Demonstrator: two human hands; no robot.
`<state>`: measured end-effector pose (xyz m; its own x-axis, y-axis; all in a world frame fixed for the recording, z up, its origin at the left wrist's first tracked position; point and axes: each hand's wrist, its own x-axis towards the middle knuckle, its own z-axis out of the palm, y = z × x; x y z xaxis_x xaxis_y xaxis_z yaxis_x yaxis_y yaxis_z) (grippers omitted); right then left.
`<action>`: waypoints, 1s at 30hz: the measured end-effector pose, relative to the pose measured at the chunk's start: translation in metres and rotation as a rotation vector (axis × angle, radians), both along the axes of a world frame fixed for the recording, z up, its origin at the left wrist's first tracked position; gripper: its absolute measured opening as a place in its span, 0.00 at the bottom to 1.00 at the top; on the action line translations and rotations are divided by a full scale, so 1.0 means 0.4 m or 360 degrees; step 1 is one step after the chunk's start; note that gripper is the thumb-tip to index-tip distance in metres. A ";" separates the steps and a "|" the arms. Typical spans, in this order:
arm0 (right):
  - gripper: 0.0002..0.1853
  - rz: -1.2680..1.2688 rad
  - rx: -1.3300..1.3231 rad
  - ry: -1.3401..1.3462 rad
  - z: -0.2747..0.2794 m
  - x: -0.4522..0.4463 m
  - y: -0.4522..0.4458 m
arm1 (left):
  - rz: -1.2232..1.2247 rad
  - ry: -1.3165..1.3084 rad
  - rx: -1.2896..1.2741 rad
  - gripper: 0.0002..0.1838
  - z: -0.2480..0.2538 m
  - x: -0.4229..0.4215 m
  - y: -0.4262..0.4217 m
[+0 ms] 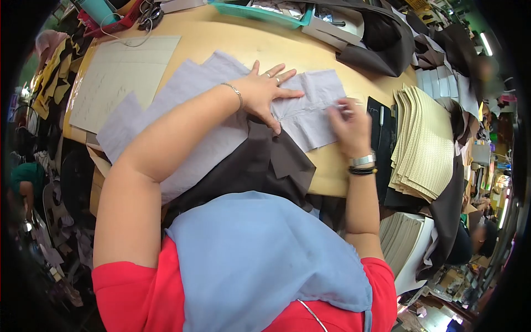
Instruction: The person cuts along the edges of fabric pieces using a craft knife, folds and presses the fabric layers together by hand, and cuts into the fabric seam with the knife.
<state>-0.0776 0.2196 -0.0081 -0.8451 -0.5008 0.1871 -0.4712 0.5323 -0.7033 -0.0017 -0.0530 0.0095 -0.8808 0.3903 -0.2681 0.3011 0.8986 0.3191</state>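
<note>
Pale lilac-grey fabric (210,133) lies across the wooden table, with a piece of it (312,110) reaching to the right under my fingers. My left hand (268,91) rests on this fabric with its fingers spread, nothing held in it. At the fabric's right edge is my right hand (349,124), blurred by motion. Its fingers are bent together around something thin and light-coloured, too smeared to name. Dark brown fabric (260,166) lies below my left hand and hangs over the near table edge.
A marked paper sheet (124,72) lies on the left of the table (221,33). Teal tray (265,12) and white box (332,27) stand at the back. Stacked cream textured sheets (423,144) are on the right, beside a black board (379,127). Another person (30,182) is far left.
</note>
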 end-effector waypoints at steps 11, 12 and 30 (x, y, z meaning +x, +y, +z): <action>0.19 -0.0791 0.0688 0.0376 -0.018 -0.100 0.285 | 0.0023 0.0036 0.0003 0.63 -0.011 0.008 0.005; 0.19 -0.0790 0.0743 0.0489 -0.019 -0.096 0.280 | 0.0028 0.0047 0.0005 0.63 -0.013 0.009 0.004; 0.15 -0.0576 0.0544 -0.0131 0.049 -0.093 0.262 | 0.0027 0.0182 0.0035 0.63 -0.040 0.011 0.003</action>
